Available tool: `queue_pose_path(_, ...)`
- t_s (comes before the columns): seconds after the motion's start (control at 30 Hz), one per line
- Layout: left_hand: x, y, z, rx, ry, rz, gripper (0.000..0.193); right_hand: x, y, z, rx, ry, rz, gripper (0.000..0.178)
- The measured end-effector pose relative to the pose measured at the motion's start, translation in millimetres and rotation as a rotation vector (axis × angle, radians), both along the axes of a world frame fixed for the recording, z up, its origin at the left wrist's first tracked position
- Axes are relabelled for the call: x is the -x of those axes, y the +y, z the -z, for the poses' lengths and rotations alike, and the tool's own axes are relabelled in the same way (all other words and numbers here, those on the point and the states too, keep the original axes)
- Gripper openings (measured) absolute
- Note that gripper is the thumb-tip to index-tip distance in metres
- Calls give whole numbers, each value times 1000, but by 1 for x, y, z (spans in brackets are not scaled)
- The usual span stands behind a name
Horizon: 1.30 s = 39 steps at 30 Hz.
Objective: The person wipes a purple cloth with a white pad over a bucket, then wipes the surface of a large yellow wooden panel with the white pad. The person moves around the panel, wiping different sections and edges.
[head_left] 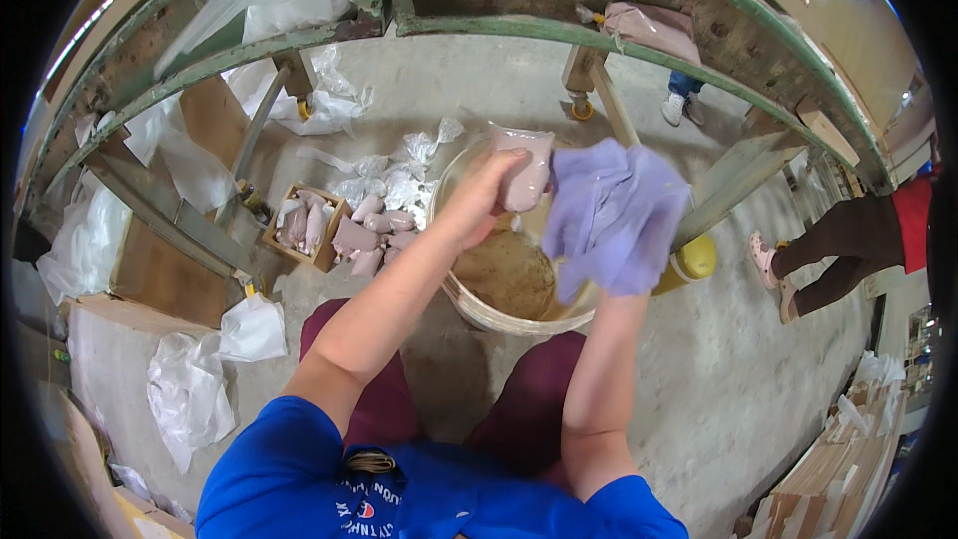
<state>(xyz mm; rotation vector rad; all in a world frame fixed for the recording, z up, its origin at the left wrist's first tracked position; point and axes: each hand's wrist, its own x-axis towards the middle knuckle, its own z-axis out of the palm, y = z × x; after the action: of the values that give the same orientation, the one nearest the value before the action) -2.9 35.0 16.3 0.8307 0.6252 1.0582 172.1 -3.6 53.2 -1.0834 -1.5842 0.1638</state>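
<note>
**One pouch held over the bucket, a cloth beside it**

The left hand (484, 198) grips one pink pouch (527, 172), thumb across its front, at the 12 o'clock side of the bucket (481, 313). At 2 to 3 o'clock, a blurred purple cloth (617, 215) covers the right hand; I cannot tell how its fingers stand.

A loose or slick grip might drop the pouch into the brown contents below. The cloth's hanging edge could dip in too, or a swing of it could knock the pouch.

Counted: one pouch in hand, one cloth, one bucket, one wooden box (326, 258) at 9 o'clock. Between box and bucket, loose pouches (355, 237) overlap too much to count. Other people: two, partly seen, at 2 and 3 o'clock.
</note>
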Motion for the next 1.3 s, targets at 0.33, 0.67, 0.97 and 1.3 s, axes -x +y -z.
queue_pose_path(0.33, 19, 24, 0, 39, -196, 192, 41, -23, 20, 93, 589, 922, -581, 40)
queue_pose_path(0.67, 53, 24, -11, 13, -312, 123, 46, 6, -5, 29, 498, 659, -746, 30)
queue_pose_path(0.97, 58, 29, -19, 20, -153, 4, 43, -21, 20, -22, 401, -826, -279, 33)
queue_pose_path(1.3, 40, 1, -27, -162, -72, 515, 40, -16, 20, -93, 777, -511, -507, 22)
